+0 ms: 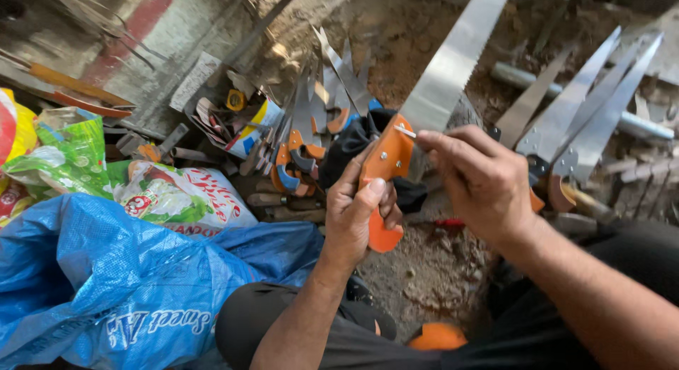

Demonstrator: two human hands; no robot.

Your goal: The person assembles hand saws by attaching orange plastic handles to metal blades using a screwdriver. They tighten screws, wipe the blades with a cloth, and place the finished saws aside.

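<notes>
A hand saw (431, 94) with an orange handle (385, 179) is held up over the dirt floor (424, 271), its long steel blade slanting toward the upper right of the view. The handle is gripped by the left hand (357, 214), whose fingers are closed around its lower part, with the thumb pressed against the orange face. A small thin metal pin (405, 131), possibly a rivet or nail, is pinched between the thumb and forefinger of the right hand (481, 182) and is set against the upper edge of the handle, where blade and handle meet. To the left, a pile of finished saws (311, 136) with orange and blue handles is heaped on the floor, blades pointing upward. At the right, several bare saw blades (580, 115) are laid fanned out beside a grey pipe (636, 122). A blue woven sack (106, 285) is spread across the lower left, with printed plastic bags (170, 193) lying just behind it. The person's dark-clothed knees are seen at the bottom edge.
</notes>
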